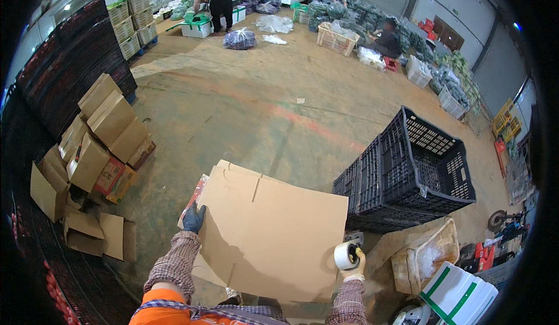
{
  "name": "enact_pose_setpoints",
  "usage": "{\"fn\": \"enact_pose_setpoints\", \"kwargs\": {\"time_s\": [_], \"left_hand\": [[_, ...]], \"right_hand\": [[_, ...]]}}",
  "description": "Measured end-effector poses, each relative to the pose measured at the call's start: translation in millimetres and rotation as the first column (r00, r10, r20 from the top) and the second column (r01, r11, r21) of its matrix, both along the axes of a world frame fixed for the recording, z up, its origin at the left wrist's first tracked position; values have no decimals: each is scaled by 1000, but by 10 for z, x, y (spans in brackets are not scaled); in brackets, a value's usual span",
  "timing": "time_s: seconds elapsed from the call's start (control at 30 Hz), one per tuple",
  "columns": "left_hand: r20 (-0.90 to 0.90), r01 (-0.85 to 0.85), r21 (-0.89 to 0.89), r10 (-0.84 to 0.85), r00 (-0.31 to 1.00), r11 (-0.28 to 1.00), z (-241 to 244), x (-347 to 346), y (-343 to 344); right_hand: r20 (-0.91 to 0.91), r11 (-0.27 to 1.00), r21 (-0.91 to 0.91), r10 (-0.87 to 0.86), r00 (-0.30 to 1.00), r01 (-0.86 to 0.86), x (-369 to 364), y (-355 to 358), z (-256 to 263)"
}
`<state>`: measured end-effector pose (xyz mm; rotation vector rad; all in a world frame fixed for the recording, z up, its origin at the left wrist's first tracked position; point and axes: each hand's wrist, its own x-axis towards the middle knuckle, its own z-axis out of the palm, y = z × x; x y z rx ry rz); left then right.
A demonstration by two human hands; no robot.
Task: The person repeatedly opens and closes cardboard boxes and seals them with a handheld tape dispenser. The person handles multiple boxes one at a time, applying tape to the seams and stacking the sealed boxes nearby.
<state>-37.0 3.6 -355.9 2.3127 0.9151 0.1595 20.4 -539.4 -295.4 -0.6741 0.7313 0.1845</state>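
A flattened cardboard box (pixel 273 224) lies flat before me, with slits cut in its near and far edges. More cardboard shows beneath it, including a red printed edge (pixel 201 187) at the left. My left hand (pixel 193 218), in a dark blue glove, grips the left edge, thumb on top. At the right edge, my right hand (pixel 354 265) in a pale glove holds a tape dispenser (pixel 355 238) with a wide roll of packing tape (pixel 344 256). What supports the cardboard is hidden underneath it.
Stacked black plastic crates (pixel 393 172) stand close at the right. Behind my right hand are a stained tub (pixel 426 259) and a white foam box (pixel 458 292) with green tape. Opened cartons (pixel 100 150) are piled left. Several people work among bagged vegetables (pixel 336 13) farther off.
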Motion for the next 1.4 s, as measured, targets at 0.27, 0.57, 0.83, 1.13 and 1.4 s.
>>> {"fn": "enact_pose_setpoints", "kwargs": {"time_s": [0.27, 0.57, 0.83, 1.13, 1.4], "left_hand": [[-128, -64, 193, 90, 988, 979, 309, -112, -319], [534, 80, -538, 266, 803, 839, 1501, -277, -256], [766, 465, -568, 231, 599, 679, 1852, -489, 185], [771, 424, -596, 337, 541, 682, 1895, -789, 23], [443, 293, 658, -671, 595, 694, 3475, -818, -1277]], "right_hand": [[62, 950, -26, 313, 948, -312, -44, 66, -21], [352, 950, 60, 269, 897, -308, -174, -164, 736], [684, 391, -702, 605, 408, 596, -159, 367, 3999], [-310, -281, -941, 939, -147, 191, 106, 2042, 4003], [-233, -333, -922, 885, -403, -198, 131, 2087, 3874]]}}
